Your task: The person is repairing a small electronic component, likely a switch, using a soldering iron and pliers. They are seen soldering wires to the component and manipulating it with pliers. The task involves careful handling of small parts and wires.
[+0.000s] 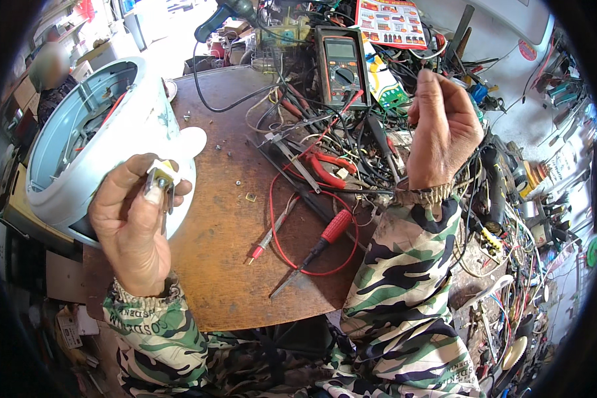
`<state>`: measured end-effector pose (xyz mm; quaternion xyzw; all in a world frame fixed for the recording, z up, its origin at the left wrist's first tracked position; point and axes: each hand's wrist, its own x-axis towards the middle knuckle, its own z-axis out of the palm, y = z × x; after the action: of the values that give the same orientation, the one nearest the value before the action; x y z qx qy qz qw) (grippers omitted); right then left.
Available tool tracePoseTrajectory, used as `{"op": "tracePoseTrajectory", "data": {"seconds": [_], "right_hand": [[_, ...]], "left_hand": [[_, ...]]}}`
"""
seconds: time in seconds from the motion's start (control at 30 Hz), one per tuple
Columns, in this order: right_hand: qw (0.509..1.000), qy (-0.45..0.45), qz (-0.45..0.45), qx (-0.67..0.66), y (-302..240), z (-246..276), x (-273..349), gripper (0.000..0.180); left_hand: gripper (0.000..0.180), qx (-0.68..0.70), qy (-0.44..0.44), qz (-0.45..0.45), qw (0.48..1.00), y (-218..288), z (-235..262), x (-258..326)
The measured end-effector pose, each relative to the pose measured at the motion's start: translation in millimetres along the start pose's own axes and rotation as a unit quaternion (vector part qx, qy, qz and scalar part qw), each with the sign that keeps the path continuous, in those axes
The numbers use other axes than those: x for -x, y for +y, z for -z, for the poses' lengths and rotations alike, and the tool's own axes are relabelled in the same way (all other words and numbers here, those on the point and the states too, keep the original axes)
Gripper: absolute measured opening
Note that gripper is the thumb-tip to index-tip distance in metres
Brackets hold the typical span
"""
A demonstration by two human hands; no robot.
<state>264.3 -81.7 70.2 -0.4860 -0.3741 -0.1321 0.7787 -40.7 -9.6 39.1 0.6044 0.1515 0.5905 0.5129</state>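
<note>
My left hand is raised in front of a white rounded appliance housing. Its thumb and fingers pinch a small white part with metal tabs. Over the cluttered right side of the table is my right hand, thumb and forefinger pressed together at the tip; whatever they hold is too small to make out. Between the hands lie a red-handled screwdriver, a test probe on a looped red lead and a metal caliper-like tool.
The wooden table carries small screws and a tiny square piece. A multimeter stands behind the tools. Tangled cables, red-handled pliers and a printed sheet crowd the right. Another person is at far left.
</note>
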Motion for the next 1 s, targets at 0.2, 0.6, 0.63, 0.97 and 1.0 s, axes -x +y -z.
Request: {"op": "tracePoseTrajectory", "data": {"seconds": [0.2,0.6,0.63,0.97,1.0], "right_hand": [[0.999,-0.002,0.008,-0.042,-19.5,1.8,3.3,0.031],[0.997,-0.039,0.062,-0.017,-131.9,49.8,49.8,0.029],[0.990,-0.123,0.039,0.061,-125.2,54.6,53.0,0.027],[0.746,-0.510,0.009,0.429,36.3,10.0,72.6,0.012],[0.745,-0.510,0.011,0.430,35.7,5.7,75.4,0.012]], "left_hand": [[0.027,0.006,-0.012,0.010,1.000,1.1,0.7,0.3],[0.028,0.020,-0.007,0.026,0.999,29.5,19.4,20.2],[0.028,0.021,-0.013,0.028,0.999,31.4,29.4,29.4],[0.016,-0.028,0.018,0.179,0.983,6.1,45.8,86.8],[0.017,-0.045,0.024,0.186,0.981,6.9,49.6,90.6]]}}
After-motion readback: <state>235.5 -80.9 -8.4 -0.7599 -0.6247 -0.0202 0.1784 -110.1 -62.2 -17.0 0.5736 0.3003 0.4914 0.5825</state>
